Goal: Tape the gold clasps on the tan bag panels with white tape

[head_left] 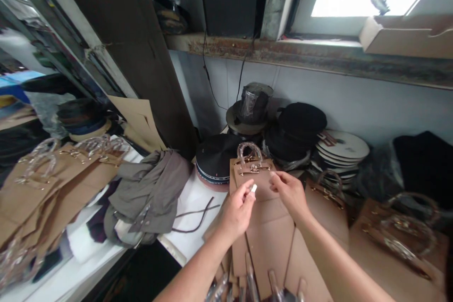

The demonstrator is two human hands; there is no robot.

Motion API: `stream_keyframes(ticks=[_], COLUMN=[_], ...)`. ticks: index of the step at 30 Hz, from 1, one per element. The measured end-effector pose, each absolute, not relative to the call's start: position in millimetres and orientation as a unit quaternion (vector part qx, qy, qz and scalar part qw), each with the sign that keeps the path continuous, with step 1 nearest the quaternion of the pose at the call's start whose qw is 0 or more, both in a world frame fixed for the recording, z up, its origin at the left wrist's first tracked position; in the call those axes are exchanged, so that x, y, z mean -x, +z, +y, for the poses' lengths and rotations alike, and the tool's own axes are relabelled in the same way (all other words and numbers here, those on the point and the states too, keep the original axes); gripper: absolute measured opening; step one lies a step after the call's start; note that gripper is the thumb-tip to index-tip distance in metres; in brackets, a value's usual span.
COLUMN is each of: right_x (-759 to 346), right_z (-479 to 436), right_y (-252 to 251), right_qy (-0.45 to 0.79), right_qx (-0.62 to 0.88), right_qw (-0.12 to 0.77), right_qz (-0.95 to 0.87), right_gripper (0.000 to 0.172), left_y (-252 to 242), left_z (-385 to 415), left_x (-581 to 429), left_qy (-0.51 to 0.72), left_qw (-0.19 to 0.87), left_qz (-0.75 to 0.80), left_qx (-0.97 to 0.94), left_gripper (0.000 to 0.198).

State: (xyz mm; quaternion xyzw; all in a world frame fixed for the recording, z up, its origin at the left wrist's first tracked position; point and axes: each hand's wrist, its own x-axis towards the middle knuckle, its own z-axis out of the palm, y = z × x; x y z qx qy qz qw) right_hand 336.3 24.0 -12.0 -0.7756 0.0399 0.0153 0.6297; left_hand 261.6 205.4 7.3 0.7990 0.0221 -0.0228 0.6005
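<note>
My left hand (239, 212) is closed on a small white piece (254, 188), pinched between thumb and fingertips; its exact kind is too small to tell. To the right, my right hand (290, 194) has its thumb and forefinger pressed together; whatever they may hold does not show. Both hands hover over a stack of flat tan bag pieces (267, 231). Just beyond my fingertips lies the top piece's plastic-wrapped handle (249, 152), with gold metal hardware (255, 168) below it. More wrapped handles (249, 278) stick out at the stack's near end.
Rolls of black strap (216, 158) and white-sided reels (343, 146) stand against the wall. A grey-brown garment (150, 193) and a dark cord (200, 219) lie to the left. More tan bag pieces (46, 188) are piled at far left, others (399, 255) at right.
</note>
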Motion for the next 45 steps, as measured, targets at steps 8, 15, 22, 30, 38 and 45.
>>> stream_keyframes(ticks=[8, 15, 22, 30, 38, 45], right_x=[-305, -300, -311, -342, -436, -472], right_z=[16, 12, 23, 30, 67, 74], right_y=[25, 32, 28, 54, 19, -41], right_qy=[0.181, 0.132, 0.177, 0.222, 0.206, 0.119], right_qx=[0.733, 0.795, 0.744, 0.685, 0.795, 0.884], right_qw=[0.650, 0.574, 0.621, 0.659, 0.543, 0.396], right_qz=[-0.087, -0.146, -0.171, -0.217, -0.176, -0.217], right_gripper=[0.033, 0.026, 0.026, 0.030, 0.032, 0.021], left_y=[32, 34, 19, -11, -65, -71], left_z=[187, 186, 189, 194, 219, 220], left_x=[-249, -247, -261, -302, -300, -301], left_qy=[0.009, 0.011, -0.055, -0.113, -0.159, -0.170], left_qw=[0.535, 0.543, 0.676, 0.782, 0.782, 0.778], left_qz=[-0.043, -0.016, 0.057, 0.188, 0.201, 0.181], left_qx=[-0.843, -0.839, -0.732, -0.583, -0.568, -0.576], left_gripper=[0.056, 0.027, 0.020, 0.019, 0.014, 0.017])
